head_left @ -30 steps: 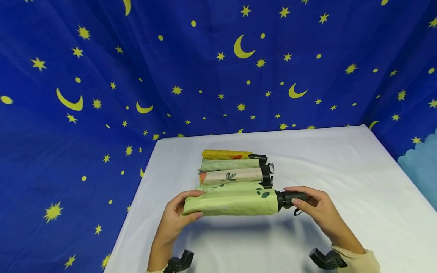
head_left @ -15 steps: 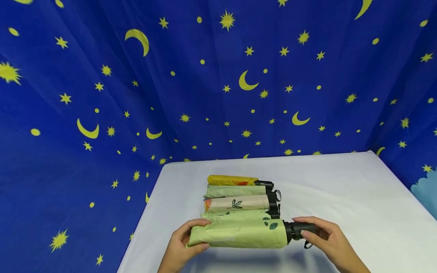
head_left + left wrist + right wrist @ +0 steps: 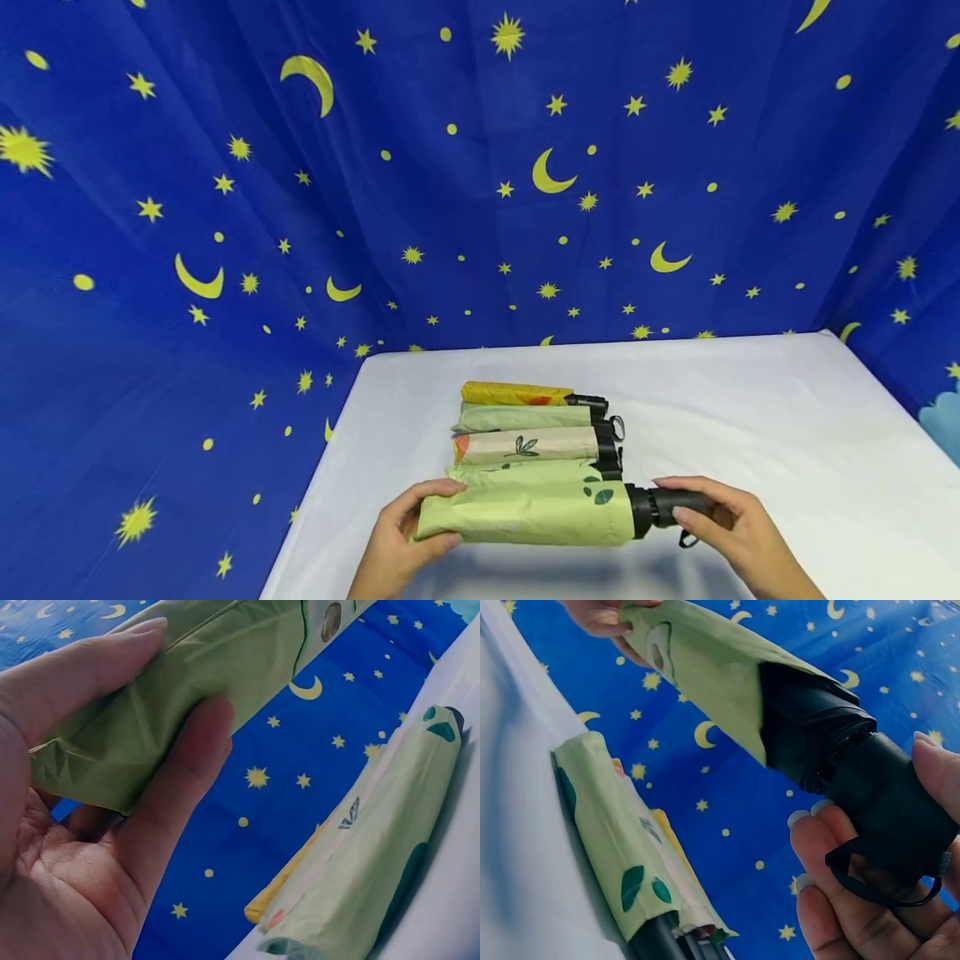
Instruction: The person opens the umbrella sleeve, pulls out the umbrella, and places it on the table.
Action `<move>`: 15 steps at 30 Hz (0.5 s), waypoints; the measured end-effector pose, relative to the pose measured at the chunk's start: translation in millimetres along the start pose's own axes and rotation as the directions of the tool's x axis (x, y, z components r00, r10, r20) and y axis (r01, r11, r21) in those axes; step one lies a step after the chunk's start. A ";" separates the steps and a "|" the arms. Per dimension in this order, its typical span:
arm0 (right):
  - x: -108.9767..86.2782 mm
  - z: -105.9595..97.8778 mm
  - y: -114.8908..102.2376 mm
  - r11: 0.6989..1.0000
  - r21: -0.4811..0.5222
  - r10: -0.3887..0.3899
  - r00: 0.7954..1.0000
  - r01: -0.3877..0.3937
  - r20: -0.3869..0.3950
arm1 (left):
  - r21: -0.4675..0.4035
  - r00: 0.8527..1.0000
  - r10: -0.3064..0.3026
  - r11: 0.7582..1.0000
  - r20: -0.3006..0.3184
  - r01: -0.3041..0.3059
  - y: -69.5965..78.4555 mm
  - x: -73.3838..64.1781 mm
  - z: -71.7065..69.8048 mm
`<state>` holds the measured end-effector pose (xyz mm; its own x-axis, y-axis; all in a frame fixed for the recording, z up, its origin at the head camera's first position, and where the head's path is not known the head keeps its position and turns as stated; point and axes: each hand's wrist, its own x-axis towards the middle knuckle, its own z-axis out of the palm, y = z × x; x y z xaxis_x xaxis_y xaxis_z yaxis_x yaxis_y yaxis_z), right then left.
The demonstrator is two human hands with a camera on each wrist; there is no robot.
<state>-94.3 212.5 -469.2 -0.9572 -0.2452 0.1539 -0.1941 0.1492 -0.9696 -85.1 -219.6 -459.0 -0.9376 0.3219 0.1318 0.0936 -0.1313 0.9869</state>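
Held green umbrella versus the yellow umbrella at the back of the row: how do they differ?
Colour: the held green umbrella is light green with dark leaf prints; the yellow umbrella shows a red-orange patch.
Position: the green one is raised between the left hand and right hand; the yellow one lies untouched on the white table.
Shared: both are folded, black handle toward the head view's right.
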 end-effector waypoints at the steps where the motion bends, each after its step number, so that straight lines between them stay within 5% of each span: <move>1: 1.4 -2.0 -1.1 1.000 -0.003 0.008 1.000 -0.008 -0.006 | -0.008 1.000 0.015 1.000 -0.004 -0.015 0.4 -0.1 -0.6; 7: 1.1 -9.4 -3.8 0.995 -0.089 0.036 0.998 -0.041 -0.052 | -0.021 0.995 0.097 0.995 0.020 -0.097 -0.1 -1.1 -3.9; 15: -8.4 -13.2 -1.4 0.984 -0.180 -0.019 0.993 -0.002 -0.114 | -0.117 0.983 0.169 0.980 0.075 -0.159 -2.1 -3.6 -8.5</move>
<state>-88.9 227.0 -466.7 -0.9716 -0.1368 0.1928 -0.2275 0.3193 -0.9199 -84.8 -228.4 -462.4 -0.8804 0.3649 0.3030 0.2020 -0.2894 0.9356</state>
